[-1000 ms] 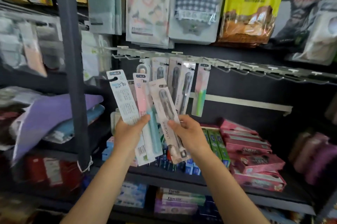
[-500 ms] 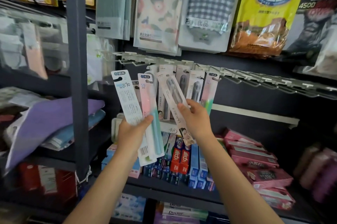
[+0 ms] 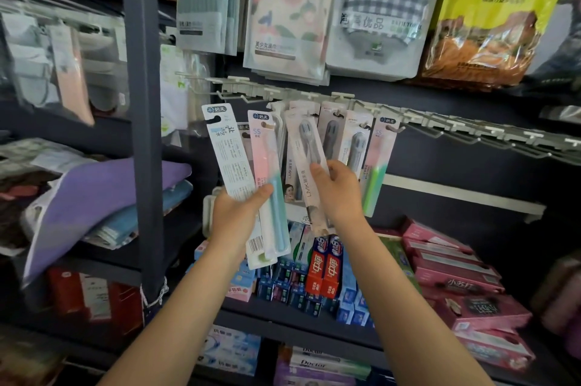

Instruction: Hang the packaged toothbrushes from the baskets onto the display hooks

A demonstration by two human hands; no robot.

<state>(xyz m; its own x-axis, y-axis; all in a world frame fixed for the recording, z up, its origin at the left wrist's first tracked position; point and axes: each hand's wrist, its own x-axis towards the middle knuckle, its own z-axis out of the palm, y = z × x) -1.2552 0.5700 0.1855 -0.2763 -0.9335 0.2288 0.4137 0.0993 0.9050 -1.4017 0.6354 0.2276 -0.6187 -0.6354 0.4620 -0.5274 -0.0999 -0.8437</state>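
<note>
My left hand (image 3: pixel 239 216) grips two toothbrush packs fanned out: a white one showing its printed back (image 3: pixel 228 150) and a pink-and-teal one (image 3: pixel 267 178). My right hand (image 3: pixel 338 190) holds a third pack with a grey brush (image 3: pixel 306 156), tilted, its top close under the white hook rail (image 3: pixel 314 96). Several packs hang from the rail behind it, among them a grey-brush pack (image 3: pixel 356 140) and a pink-green one (image 3: pixel 379 165). To the right, the display hooks (image 3: pixel 478 134) are bare. No basket shows.
A dark upright post (image 3: pixel 143 121) stands left of the hooks. Towel and cloth packs (image 3: pixel 289 8) hang just above the rail. Below lies a shelf of toothpaste boxes (image 3: pixel 325 266) and pink boxes (image 3: pixel 452 272). Folded purple cloth (image 3: pixel 94 194) lies on the left shelf.
Both hands have risen toward the hook rail. My right hand has carried its pack up and away from the left hand's packs, to just below the hooks.
</note>
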